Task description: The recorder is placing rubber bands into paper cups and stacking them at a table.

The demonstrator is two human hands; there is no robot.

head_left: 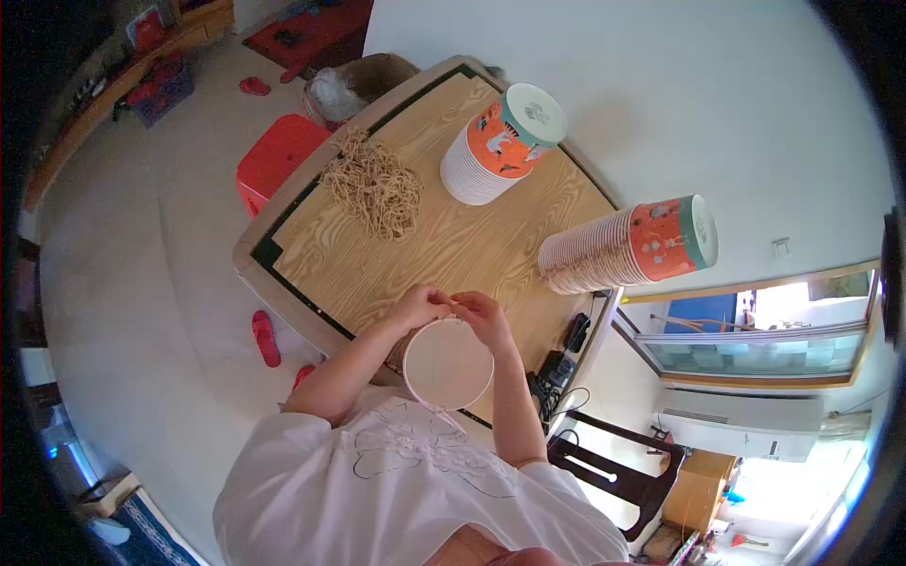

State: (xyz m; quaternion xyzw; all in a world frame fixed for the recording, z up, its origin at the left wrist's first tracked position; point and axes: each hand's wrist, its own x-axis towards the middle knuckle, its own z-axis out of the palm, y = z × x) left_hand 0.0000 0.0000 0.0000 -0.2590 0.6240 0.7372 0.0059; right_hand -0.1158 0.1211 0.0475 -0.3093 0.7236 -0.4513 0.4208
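Note:
A white paper bucket [448,366] stands close to my body at the table's near edge, its round mouth turned up toward me. My left hand [420,307] is closed in a pinch at the bucket's far rim. Beside it, my right hand [482,319] is also closed, with its fingers bent over that rim. The fingertips of both hands nearly meet; whatever small thing lies between them is too hidden to name. Farther left on the table is a loose heap of tan twine [376,189].
An upside-down stack of paper buckets [514,141] stands at the far side. Another stack [628,243], leaning right, has twine along its side. Black adapters and cables [557,370] lie by the right edge. A red stool [280,160] and dark chair [618,472] flank the wooden table [330,269].

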